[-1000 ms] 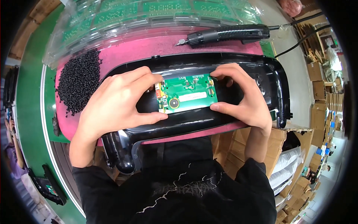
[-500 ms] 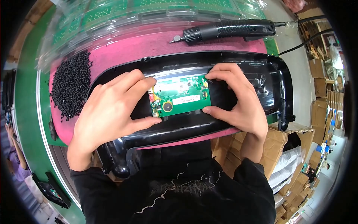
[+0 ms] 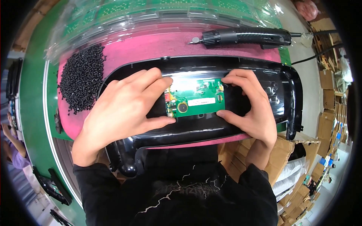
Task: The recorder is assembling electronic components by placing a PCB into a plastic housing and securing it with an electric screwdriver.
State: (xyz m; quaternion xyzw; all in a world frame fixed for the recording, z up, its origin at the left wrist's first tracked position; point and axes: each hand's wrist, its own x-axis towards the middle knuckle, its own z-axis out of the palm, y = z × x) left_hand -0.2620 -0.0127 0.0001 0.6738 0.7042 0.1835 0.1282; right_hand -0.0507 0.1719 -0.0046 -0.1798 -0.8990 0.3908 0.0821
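A small green circuit board [image 3: 196, 98] lies in the middle of a long glossy black plastic housing [image 3: 196, 71] that rests on a pink mat [image 3: 151, 47]. My left hand [image 3: 124, 109] pinches the board's left edge between thumb and fingers. The board's right edge is pinched by my right hand [image 3: 250, 109], thumb below and fingers above. Both hands rest on the housing.
A pile of small black screws [image 3: 81, 77] lies on the mat at the left. A black electric screwdriver [image 3: 245, 37] with a cord lies beyond the housing. Clear trays of green boards [image 3: 158, 11] stand at the back. Cardboard boxes [image 3: 286, 150] fill the right side.
The view has shifted slightly and both hands have kept their grip on the board, which now sits a little lower in the housing.
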